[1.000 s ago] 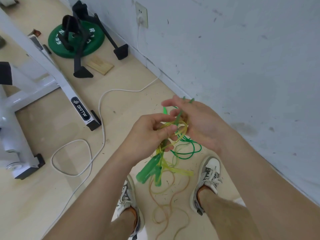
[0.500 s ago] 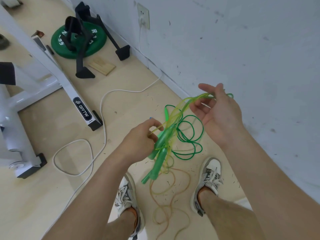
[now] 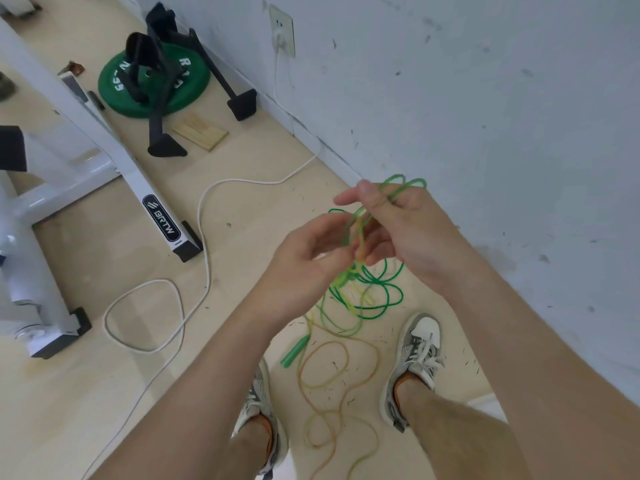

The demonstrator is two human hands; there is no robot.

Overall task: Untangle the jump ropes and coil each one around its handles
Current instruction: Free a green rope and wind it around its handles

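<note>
Both hands meet at chest height over a tangle of jump ropes. My right hand (image 3: pixel 398 233) holds loops of translucent green rope (image 3: pixel 401 183) that stick out above its fingers. My left hand (image 3: pixel 304 258) pinches the same strands where they cross. Below the hands hang dark green rope loops (image 3: pixel 381 296) mixed with yellow-green strands. A green handle (image 3: pixel 294 349) dangles lower, above the floor. An amber rope (image 3: pixel 332 386) trails in loose loops on the floor between my shoes.
The white wall (image 3: pixel 485 116) is close on the right. A white cable (image 3: pixel 207 237) runs from a wall socket (image 3: pixel 282 31) across the floor. A white machine frame (image 3: pixel 121 168) stands left; a green weight plate (image 3: pixel 152 81) with black stands lies behind it.
My right hand came back from the right toward the left hand with the green loops. My left hand let go of the green handles, and one now dangles lower on its rope.
</note>
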